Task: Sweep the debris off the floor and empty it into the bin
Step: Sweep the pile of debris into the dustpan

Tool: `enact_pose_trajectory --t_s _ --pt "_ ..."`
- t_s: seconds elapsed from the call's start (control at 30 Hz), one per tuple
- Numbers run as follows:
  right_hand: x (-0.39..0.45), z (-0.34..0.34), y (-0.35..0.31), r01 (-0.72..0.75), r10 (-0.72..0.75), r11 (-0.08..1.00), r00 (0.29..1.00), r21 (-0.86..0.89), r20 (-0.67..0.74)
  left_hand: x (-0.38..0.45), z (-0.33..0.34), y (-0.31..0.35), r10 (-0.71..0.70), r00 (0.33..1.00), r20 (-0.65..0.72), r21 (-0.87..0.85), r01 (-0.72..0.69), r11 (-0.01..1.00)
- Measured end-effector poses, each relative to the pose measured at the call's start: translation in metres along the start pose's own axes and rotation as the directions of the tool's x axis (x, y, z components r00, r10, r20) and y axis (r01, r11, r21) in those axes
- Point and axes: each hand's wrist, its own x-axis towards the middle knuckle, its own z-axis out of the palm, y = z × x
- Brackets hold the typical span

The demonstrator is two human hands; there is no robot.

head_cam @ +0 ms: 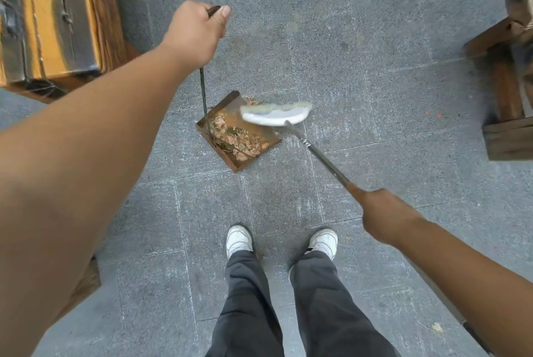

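Note:
A rusty metal dustpan (261, 133) rests on the grey stone floor, filled with dry leaves and wood shavings (235, 139). Its thin upright handle (203, 91) rises to my left hand (196, 29), which is closed around the top. My right hand (385, 217) grips the long handle of a broom. The white broom head (277, 114) with pale bristles is blurred, over the open mouth of the pan. A small heap of debris (253, 101) lies at the pan's far lip. No bin is in sight.
A wooden bench or crate (54, 19) stands at the left. Dark wooden furniture legs (507, 103) stand at the right. My white shoes (238, 238) are just behind the pan. Small orange specks (432, 113) dot the floor at the right.

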Motion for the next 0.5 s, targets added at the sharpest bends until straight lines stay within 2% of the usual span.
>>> enact_pose_trajectory --t_s 0.17,0.3,0.4,0.5 --pt "0.029 -0.024 -0.003 -0.114 0.115 0.993 0.988 0.01 -0.104 -0.003 -0.007 -0.017 0.014 1.0 0.001 -0.027 -0.014 1.0" --pt "0.067 -0.035 -0.025 -0.155 0.152 0.988 0.977 -0.006 -0.151 -0.005 -0.011 -0.032 0.008 1.0 -0.015 -0.074 -0.009 0.997" --pt "0.077 -0.029 -0.047 -0.126 0.113 0.989 0.982 -0.079 -0.152 -0.007 -0.014 -0.037 -0.001 1.0 -0.016 -0.089 -0.001 0.996" --pt "0.064 -0.016 -0.06 -0.045 0.034 0.99 0.996 -0.131 -0.086 -0.01 -0.016 -0.038 0.003 1.0 0.002 -0.092 -0.003 0.996"
